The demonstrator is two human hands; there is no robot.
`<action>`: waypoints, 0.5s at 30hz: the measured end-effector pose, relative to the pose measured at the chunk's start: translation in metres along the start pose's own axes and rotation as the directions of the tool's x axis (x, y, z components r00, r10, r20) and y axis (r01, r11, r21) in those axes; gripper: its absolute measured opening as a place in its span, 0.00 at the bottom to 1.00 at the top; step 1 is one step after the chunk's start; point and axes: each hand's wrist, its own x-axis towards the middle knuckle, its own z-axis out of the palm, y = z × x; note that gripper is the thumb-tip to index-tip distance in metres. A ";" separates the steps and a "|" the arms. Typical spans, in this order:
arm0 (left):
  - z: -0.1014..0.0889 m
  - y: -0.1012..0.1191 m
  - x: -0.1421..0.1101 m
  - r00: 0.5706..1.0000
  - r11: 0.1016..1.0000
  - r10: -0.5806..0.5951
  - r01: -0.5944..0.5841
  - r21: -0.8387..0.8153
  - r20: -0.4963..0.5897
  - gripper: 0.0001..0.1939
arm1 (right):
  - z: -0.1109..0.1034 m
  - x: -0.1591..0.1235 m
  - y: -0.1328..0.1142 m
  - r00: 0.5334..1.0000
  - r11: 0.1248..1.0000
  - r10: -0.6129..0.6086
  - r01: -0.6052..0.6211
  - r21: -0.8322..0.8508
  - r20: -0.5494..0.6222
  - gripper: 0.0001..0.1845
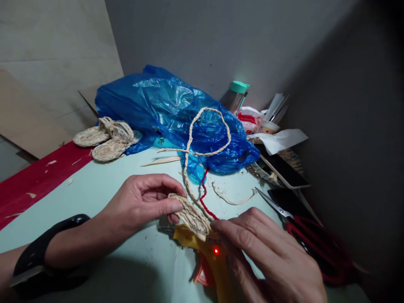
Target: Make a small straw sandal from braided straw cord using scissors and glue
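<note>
A woven sole [192, 216] is sitting at near centre, the left hand [154, 200] pinching its far-left end. The right hand [268, 252] is hovering at its near-right end, its grasp unclear, partly hiding a yellow glue gun [217, 263].

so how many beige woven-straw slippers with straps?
2: left slipper, right slipper, together beside the blue plastic bag, at its left. Held straw sole has none.

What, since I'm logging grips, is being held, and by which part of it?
The left hand pinches the coiled straw sole by its left end. The right hand is at the other end; whether it grips cannot be told.
</note>
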 end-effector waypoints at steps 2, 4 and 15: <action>0.000 -0.001 0.000 1.000 1.000 0.013 -0.013 0.006 0.010 0.06 | -0.003 0.003 0.003 0.999 1.000 -0.002 0.004 -0.030 0.054 0.12; 0.001 -0.001 0.000 1.000 1.000 0.029 -0.029 0.012 0.007 0.07 | -0.004 0.006 0.003 0.998 0.997 -0.017 0.021 -0.068 0.063 0.11; 0.002 -0.001 -0.002 0.996 0.995 0.092 -0.092 -0.023 -0.019 0.09 | 0.015 0.023 -0.004 0.999 0.940 -0.039 0.038 -0.340 0.003 0.16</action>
